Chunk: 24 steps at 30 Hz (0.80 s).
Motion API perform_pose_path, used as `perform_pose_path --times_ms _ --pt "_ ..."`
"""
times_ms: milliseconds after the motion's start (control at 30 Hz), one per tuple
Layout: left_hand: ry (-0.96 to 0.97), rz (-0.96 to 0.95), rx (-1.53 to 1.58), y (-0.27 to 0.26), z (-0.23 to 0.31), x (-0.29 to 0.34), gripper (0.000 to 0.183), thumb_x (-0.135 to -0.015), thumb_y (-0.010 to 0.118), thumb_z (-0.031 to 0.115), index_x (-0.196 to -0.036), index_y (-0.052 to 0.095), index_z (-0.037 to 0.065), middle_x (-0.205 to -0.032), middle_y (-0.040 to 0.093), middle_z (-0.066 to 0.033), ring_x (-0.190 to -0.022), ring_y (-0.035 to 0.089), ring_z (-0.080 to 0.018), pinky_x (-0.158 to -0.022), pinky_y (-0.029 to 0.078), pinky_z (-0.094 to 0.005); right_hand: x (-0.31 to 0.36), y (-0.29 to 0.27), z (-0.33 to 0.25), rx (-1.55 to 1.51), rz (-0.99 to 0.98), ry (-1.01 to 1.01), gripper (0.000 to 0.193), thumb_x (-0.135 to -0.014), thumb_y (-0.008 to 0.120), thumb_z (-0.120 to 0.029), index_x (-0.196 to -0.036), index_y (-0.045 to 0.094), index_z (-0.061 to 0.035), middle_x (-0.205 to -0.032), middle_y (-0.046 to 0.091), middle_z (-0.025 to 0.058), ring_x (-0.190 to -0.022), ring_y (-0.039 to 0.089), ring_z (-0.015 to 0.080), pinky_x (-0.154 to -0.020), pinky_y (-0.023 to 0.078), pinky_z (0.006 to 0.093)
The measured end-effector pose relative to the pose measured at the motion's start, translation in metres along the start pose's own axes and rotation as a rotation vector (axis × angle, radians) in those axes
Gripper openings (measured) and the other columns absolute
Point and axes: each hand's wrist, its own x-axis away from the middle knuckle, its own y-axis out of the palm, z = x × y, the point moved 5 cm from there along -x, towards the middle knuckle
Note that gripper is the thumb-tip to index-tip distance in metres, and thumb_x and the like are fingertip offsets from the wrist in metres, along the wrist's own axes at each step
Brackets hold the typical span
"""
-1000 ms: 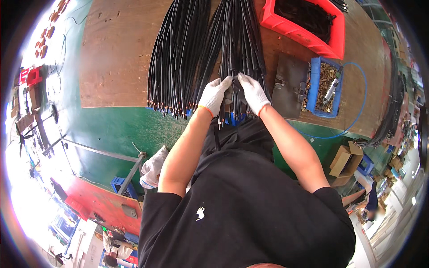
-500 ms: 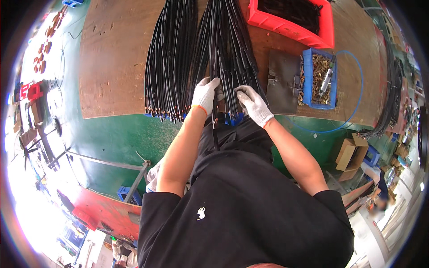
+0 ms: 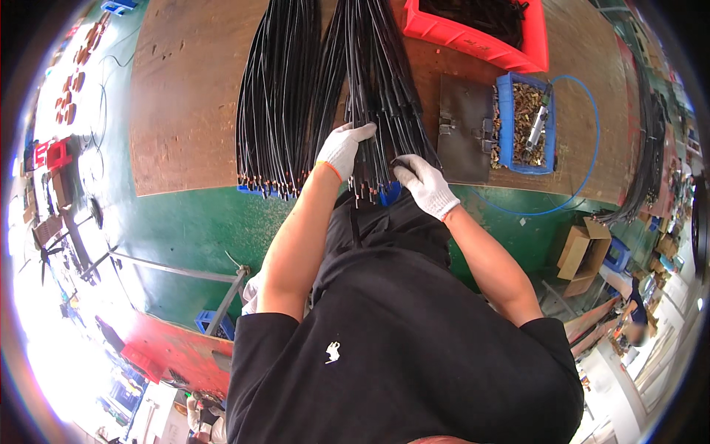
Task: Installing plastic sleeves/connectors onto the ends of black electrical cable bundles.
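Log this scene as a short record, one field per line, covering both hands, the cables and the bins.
Left hand: white glove, fingers at the right cable bundle; grip unclear
Right hand: white glove, fingers curled by that bundle's lower right edge; hold unclear
Left cable bundle: black, fanned out, copper-coloured tips toward the person
Surface: brown table
Red bin: far right of the bundles, black pieces inside
Blue bin: nearer the person, small brass-coloured pieces inside, silver tool on top

Green floor (image 3: 188, 226) shows around a metal frame (image 3: 174, 268) and a cardboard box (image 3: 574, 254).
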Motion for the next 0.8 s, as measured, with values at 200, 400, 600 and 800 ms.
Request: perform_pose_path --times_ms 200,400,600,800 --pt "0.111 -0.025 -0.083 0.01 -0.005 -0.004 0.022 -0.095 0.075 0.017 -0.11 0.07 0.001 -0.093 0.073 -0.0054 -0.076 0.072 -0.0159 -0.068 0.062 -0.0347 0.019 -0.007 -0.001 0.016 -0.152 0.029 0.042 -0.09 0.079 -0.028 -0.125 0.075 -0.0056 -0.12 0.073 0.0186 -0.11 0.072 0.0318 -0.098 0.054 0.0374" --pt "0.179 0.014 -0.15 0.014 -0.009 -0.001 0.02 -0.093 0.076 0.015 -0.11 0.071 0.005 -0.092 0.072 -0.003 -0.075 0.068 -0.0134 -0.069 0.06 -0.0316 0.037 -0.012 0.007 0.029 -0.219 0.138 0.047 -0.091 0.08 -0.026 -0.13 0.072 -0.0019 -0.13 0.073 0.0181 -0.12 0.071 0.0267 -0.106 0.052 0.035" --pt "0.165 -0.011 -0.076 0.019 -0.011 0.002 0.015 -0.094 0.076 0.013 -0.106 0.07 0.007 -0.089 0.071 -0.0034 -0.073 0.067 -0.014 -0.066 0.059 -0.032 0.051 -0.009 0.018 0.018 -0.287 0.199 0.05 -0.091 0.081 -0.026 -0.131 0.071 0.0003 -0.131 0.073 0.0186 -0.122 0.07 0.0261 -0.108 0.051 0.0356" --pt "0.21 -0.002 -0.043 0.018 -0.013 0.0 0.017 -0.094 0.078 0.014 -0.105 0.068 0.006 -0.087 0.071 -0.0053 -0.071 0.069 -0.0155 -0.065 0.06 -0.0332 0.051 -0.006 0.011 -0.069 -0.286 0.234 0.057 -0.092 0.08 -0.028 -0.135 0.066 0.0071 -0.132 0.072 0.0203 -0.12 0.069 0.0234 -0.107 0.051 0.0349"
